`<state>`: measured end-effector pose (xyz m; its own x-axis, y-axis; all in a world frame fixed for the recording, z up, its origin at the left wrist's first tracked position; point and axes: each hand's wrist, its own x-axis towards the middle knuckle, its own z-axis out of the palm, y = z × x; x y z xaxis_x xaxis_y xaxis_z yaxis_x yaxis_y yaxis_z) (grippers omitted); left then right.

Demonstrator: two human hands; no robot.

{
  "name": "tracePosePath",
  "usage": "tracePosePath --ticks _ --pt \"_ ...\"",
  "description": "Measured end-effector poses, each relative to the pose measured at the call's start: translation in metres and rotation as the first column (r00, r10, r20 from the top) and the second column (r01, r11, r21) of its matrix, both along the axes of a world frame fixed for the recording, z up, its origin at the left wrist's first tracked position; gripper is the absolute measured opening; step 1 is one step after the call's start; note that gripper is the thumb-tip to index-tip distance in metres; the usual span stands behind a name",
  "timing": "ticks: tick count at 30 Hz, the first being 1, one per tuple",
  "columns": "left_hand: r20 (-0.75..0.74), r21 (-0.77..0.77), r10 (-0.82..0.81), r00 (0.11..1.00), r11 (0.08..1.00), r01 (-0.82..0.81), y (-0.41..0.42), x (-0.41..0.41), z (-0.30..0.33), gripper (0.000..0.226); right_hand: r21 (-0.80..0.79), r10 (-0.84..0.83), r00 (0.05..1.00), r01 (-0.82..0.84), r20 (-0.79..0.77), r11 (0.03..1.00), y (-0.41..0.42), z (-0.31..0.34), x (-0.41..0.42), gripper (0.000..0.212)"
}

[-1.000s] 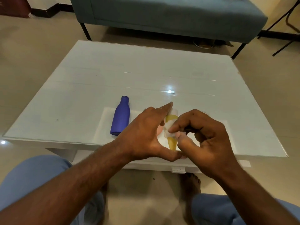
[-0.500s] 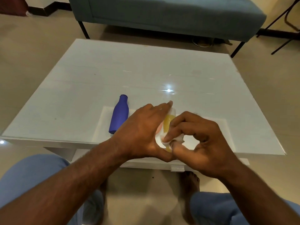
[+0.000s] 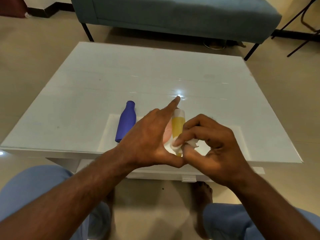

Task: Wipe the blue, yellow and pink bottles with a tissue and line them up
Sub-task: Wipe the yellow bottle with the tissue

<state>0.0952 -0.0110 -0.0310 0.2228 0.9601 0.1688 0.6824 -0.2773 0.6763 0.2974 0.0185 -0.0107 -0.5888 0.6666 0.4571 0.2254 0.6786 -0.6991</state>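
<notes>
Two hands are seen over the tabletop's [image 3: 107, 80] near edge. The yellow bottle [image 3: 178, 126] is held above that edge by the left hand [image 3: 147, 137], thumb under its base and forefinger stretched along its side (the other fingers are hidden). A crumpled tissue [image 3: 174, 146] is pinched by the right hand [image 3: 213, 142] in a curled grip and pressed against the bottle's lower part. The blue bottle [image 3: 126, 123] is laid flat near the same edge, left of the hands. A pink bottle [image 3: 167, 134] is glimpsed behind the left hand.
</notes>
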Motion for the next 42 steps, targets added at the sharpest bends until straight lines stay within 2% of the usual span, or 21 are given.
tracePosePath --ticks 4,6,8,11,16,17,20,22,25,27,32,33,36,38,42 --pt "0.138 -0.059 -0.060 0.989 0.996 0.069 -0.005 0.008 0.003 0.132 -0.076 -0.203 0.974 0.196 -0.096 0.978 0.011 -0.002 0.003 0.021" --pt "0.228 -0.061 -0.032 0.973 0.997 0.047 -0.005 0.009 0.000 0.132 -0.118 -0.183 0.976 0.169 -0.121 0.979 0.009 -0.003 0.003 0.020" --pt "0.292 -0.051 0.003 0.956 0.999 0.012 -0.003 0.008 -0.001 0.130 -0.143 -0.089 0.984 0.068 -0.153 0.987 0.001 -0.003 0.001 0.017" --pt "0.300 -0.007 0.015 0.954 1.000 -0.013 -0.001 0.006 -0.002 0.125 -0.117 -0.045 0.989 0.028 -0.144 0.993 -0.001 -0.002 -0.001 0.016" --pt "0.296 -0.019 0.012 0.955 1.000 -0.007 -0.006 0.012 0.000 0.127 -0.113 -0.265 0.956 0.251 -0.126 0.961 0.015 -0.006 0.006 0.015" --pt "0.300 -0.022 0.030 0.953 0.999 -0.024 -0.005 0.012 0.000 0.127 -0.125 -0.252 0.959 0.237 -0.130 0.964 0.013 -0.006 0.006 0.015" --pt "0.349 -0.010 0.070 0.935 0.997 -0.070 -0.001 0.010 -0.001 0.124 -0.107 -0.076 0.981 0.057 -0.179 0.993 -0.002 -0.003 0.001 0.017" --pt "0.355 0.005 0.059 0.933 0.998 -0.065 -0.002 0.008 0.001 0.122 -0.095 -0.052 0.982 0.036 -0.180 0.995 -0.004 -0.002 -0.001 0.017" --pt "0.354 -0.006 0.022 0.935 1.000 -0.021 -0.007 0.011 0.003 0.123 -0.140 -0.267 0.953 0.248 -0.144 0.959 0.011 -0.006 0.004 0.024" --pt "0.383 -0.044 0.019 0.923 0.999 -0.002 -0.010 0.013 0.004 0.123 -0.154 -0.337 0.933 0.317 -0.127 0.936 0.016 -0.007 0.006 0.021" --pt "0.378 -0.071 0.077 0.922 0.996 -0.054 -0.004 0.009 0.003 0.120 -0.145 -0.101 0.975 0.073 -0.196 0.987 -0.008 -0.001 -0.007 0.022" --pt "0.372 -0.063 0.066 0.926 0.997 -0.046 -0.004 0.009 0.003 0.119 -0.139 -0.098 0.976 0.072 -0.196 0.988 -0.008 -0.001 -0.007 0.023" --pt "0.397 -0.084 0.059 0.916 0.996 -0.028 -0.009 0.011 0.004 0.115 -0.165 -0.276 0.950 0.252 -0.146 0.954 0.007 -0.005 -0.003 0.032" --pt "0.455 -0.131 0.079 0.887 0.991 -0.021 -0.010 0.014 0.004 0.115 -0.166 -0.346 0.931 0.325 -0.119 0.931 0.012 -0.007 -0.001 0.029" --pt "0.513 -0.187 0.162 0.843 0.980 -0.074 -0.001 0.012 0.003 0.114 -0.108 -0.279 0.951 0.267 -0.130 0.958 -0.002 -0.005 -0.004 0.017"
